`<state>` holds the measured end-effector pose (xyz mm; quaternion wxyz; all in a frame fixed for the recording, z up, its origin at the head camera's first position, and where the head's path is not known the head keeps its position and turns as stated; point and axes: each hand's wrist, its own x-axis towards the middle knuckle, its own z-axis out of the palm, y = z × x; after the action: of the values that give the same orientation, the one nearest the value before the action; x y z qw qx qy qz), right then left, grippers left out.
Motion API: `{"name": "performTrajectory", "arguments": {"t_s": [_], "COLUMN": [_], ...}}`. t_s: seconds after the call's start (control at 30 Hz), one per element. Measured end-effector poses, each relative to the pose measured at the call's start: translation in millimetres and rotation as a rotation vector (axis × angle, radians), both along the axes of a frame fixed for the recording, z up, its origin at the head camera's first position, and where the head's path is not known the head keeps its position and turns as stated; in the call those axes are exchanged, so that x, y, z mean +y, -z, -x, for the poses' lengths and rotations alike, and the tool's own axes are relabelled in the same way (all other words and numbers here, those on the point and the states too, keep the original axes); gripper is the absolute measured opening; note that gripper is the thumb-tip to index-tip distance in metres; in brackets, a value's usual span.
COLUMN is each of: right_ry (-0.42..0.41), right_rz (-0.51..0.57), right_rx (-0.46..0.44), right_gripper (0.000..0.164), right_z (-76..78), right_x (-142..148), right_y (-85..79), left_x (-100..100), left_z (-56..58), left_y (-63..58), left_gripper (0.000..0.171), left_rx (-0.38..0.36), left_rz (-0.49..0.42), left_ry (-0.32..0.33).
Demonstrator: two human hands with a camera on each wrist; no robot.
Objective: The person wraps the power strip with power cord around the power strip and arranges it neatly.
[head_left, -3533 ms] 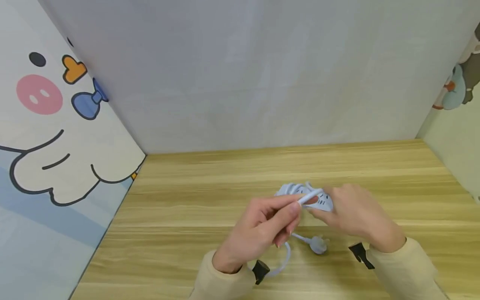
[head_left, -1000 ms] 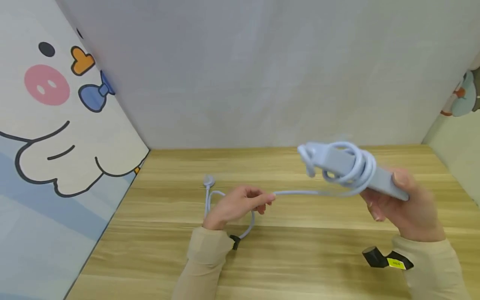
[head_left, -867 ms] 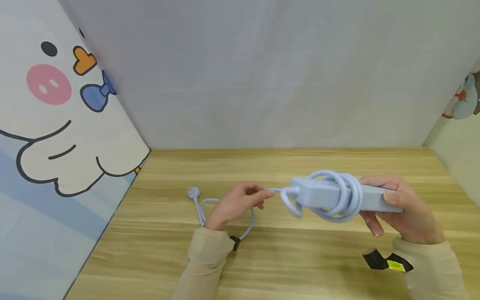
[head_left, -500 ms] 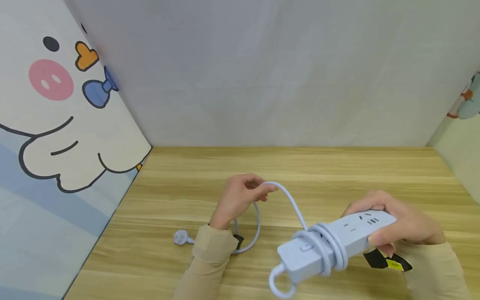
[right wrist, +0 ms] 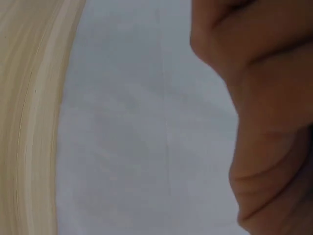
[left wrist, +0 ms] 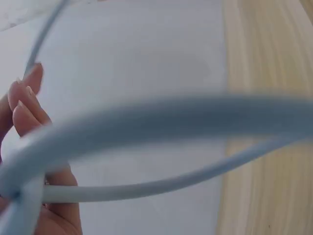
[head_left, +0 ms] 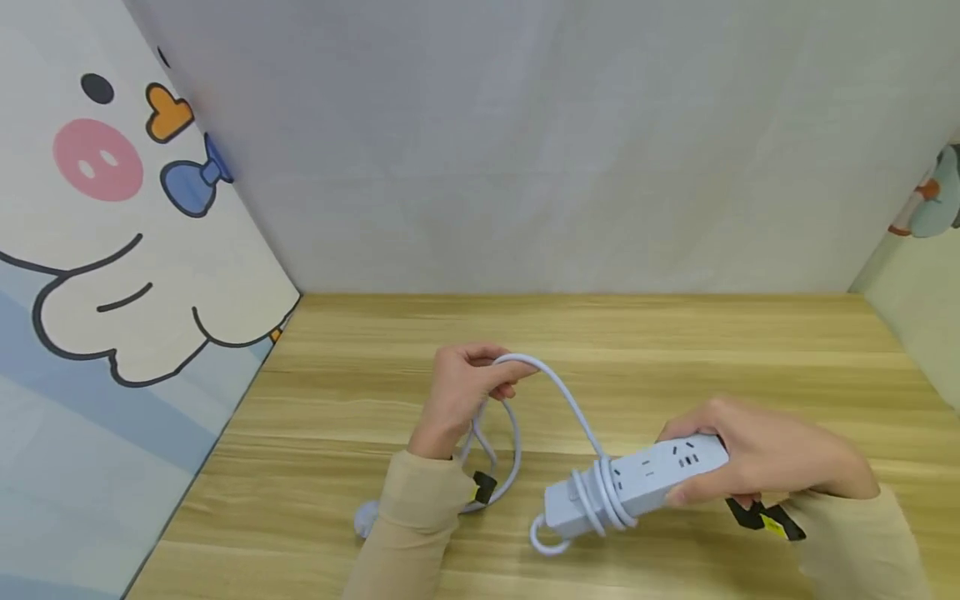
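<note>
A white power strip (head_left: 652,473) is gripped at its right end by my right hand (head_left: 765,450), thumb on the near side. Several turns of its own cord (head_left: 606,493) wrap the left part of the strip, near the switch. From there the free cord (head_left: 573,400) arcs up to my left hand (head_left: 468,387), which pinches it between thumb and fingers. More cord hangs in a loop below that hand. The plug (head_left: 366,517) lies left of my left sleeve, partly hidden by it. In the left wrist view, blurred cord (left wrist: 161,122) crosses close in front of the fingers (left wrist: 29,105).
A wood-grain table (head_left: 360,400) lies under both hands. A pale grey wall covering (head_left: 525,167) stands behind it, with a cartoon-printed panel (head_left: 97,275) on the left. Black camera mounts (head_left: 483,487) sit on the wrists.
The power strip has been turned socket side up and lowered toward the table in my right hand. My left hand has come onto the cord farther left, and the plug has moved left and nearer.
</note>
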<state>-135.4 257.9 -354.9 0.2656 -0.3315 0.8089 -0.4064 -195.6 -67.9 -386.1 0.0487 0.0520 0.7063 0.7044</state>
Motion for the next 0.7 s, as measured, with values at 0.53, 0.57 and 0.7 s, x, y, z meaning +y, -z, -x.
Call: {"name": "performTrajectory", "arguments": {"t_s": [0.53,0.57,0.7], "right_ry": [0.251,0.259,0.305], "right_rz": [-0.195,-0.210,-0.269], "right_rx": [0.491,0.522,0.583], "right_gripper": [0.026,0.027,0.028], "right_z": [-1.1,-0.7,-0.2], "right_x": [-18.6,-20.6,-29.3], "right_y": [-2.3,-1.1,3.0], "left_x": [26.0,29.6,40.8], "left_z": [-52.7,-54.8,-60.4], "left_y": [-46.8,-48.0,-49.9], "left_gripper": [0.021,0.020,0.017], "left_rx": [0.057,0.059,0.059], "left_rz": [-0.030,-0.041,-0.077], "left_ry": [0.086,0.098,0.150]}}
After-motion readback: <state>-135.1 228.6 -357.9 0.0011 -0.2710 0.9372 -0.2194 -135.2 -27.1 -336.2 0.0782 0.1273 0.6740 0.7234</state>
